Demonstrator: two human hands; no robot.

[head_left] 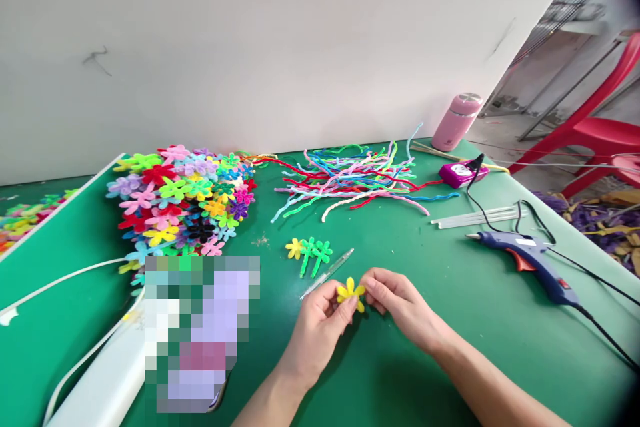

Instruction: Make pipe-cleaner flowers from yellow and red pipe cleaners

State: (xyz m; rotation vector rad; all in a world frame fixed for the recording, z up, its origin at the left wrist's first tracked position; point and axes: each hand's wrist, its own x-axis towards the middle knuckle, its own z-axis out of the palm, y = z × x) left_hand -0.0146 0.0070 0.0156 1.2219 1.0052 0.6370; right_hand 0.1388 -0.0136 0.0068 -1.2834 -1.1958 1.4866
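Observation:
A yellow pipe-cleaner flower [351, 293] is pinched between the thumb and fingers of my left hand [323, 320]. My right hand [397, 300] has its thumb and fingers closed on the flower's right-hand petal. Just beyond my hands a clear pen [327, 273] lies slantwise on the green table. Behind it are a small yellow flower [295, 248] and two green stemmed flowers [320, 253], side by side. What my curled fingers cover under the flower is hidden.
A heap of colourful fuzzy flowers [165, 207] lies left, near a blurred-out phone-like object [215, 333]. Loose pipe cleaners [350, 180] spread at the back. A blue glue gun [530, 260], glue sticks [480, 215], purple box [463, 173] and pink bottle [456, 121] stand or lie right.

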